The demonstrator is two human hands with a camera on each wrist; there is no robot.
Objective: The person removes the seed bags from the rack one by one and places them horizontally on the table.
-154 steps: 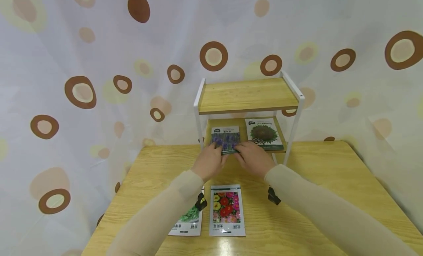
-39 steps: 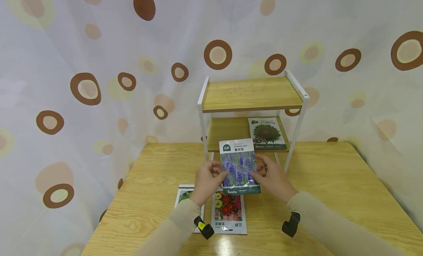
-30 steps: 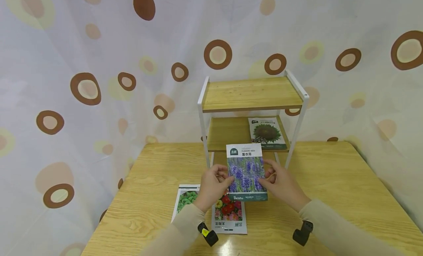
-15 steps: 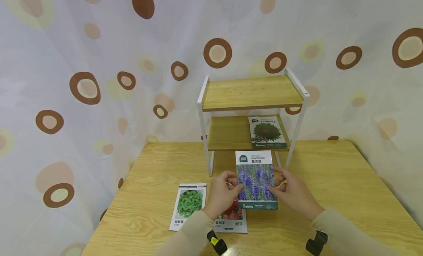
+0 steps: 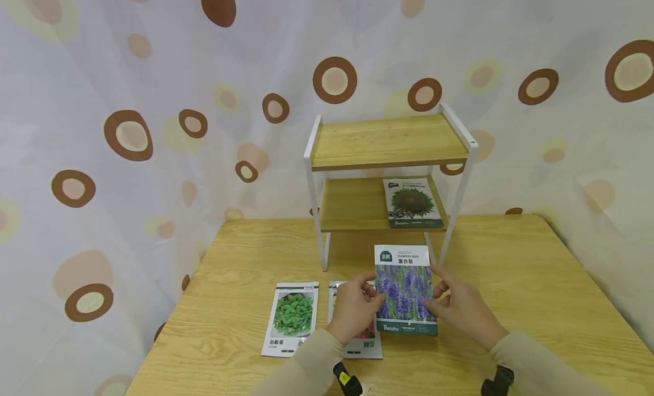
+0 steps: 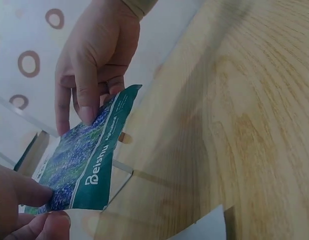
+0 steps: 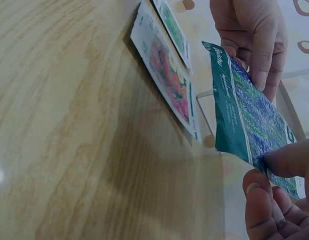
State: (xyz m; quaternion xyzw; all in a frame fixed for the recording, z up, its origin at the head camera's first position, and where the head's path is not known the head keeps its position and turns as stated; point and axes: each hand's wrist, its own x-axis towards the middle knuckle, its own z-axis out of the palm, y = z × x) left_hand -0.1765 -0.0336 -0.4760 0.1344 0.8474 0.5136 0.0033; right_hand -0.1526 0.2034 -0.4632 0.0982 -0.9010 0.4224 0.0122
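Both hands hold a seed packet (image 5: 403,291) with purple lavender flowers and a green bottom band, raised above the table in front of the shelf. My left hand (image 5: 353,306) pinches its left edge, thumb on the front face. At the opposite edge my right hand (image 5: 462,306) pinches it the same way, as the left wrist view also shows for that hand (image 6: 97,65). Behind my left hand a red-flower seed packet (image 5: 369,346) lies on the table, partly covered. A green-leaf seed packet (image 5: 292,316) lies to its left.
A two-tier wooden shelf (image 5: 388,140) with white side frames stands at the back of the wooden table (image 5: 255,254). A sunflower seed packet (image 5: 413,203) lies at the right of its lower tier. A patterned curtain hangs behind.
The lavender packet came off the lower tier's left side, in both hands. Over the last second it moved toward the person and to the right, uncovering more of the green-leaf packet.
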